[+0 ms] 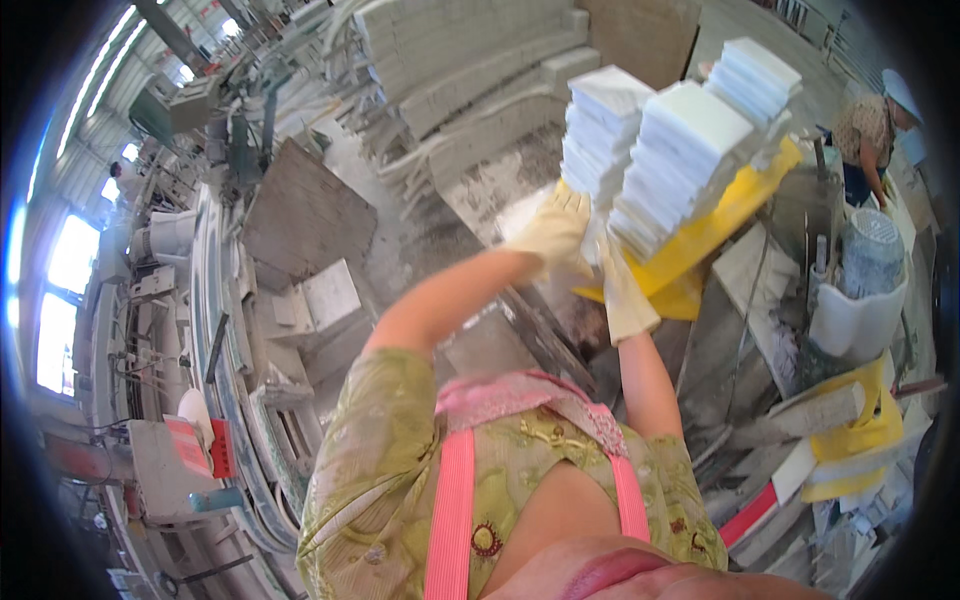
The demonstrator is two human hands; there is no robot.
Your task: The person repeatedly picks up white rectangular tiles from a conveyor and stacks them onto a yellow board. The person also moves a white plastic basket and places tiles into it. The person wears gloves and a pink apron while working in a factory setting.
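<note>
1. The left hand (pixel 552 234), in a pale yellow work glove, lay flat and open against the near side of the left stack of white tiles (pixel 600 140); its grip was not closed around anything, only pressed to the stack's lower edge.
2. The right hand (pixel 625 292), gloved the same way, reached up just beside the left one, its fingers spread against the foot of the middle stack of white tiles (pixel 680 160). Whether the fingertips hooked under a tile could not be told.
3. Both stacks leaned on a yellow tray (pixel 725 215) directly above and beyond the grip, and a third stack of white tiles (pixel 755 75) stood farther out on the same tray.
4. To the right of the grip, well apart, a white bucket (pixel 860 315) held a grey ribbed cylinder (pixel 872 252).
5. Farther right still, another person (pixel 872 135) in a light cap bent over their own work.
6. To the left of the grip lay grey stone slabs (pixel 305 215), and beyond the stacks stood piled pale blocks (pixel 470 50).
</note>
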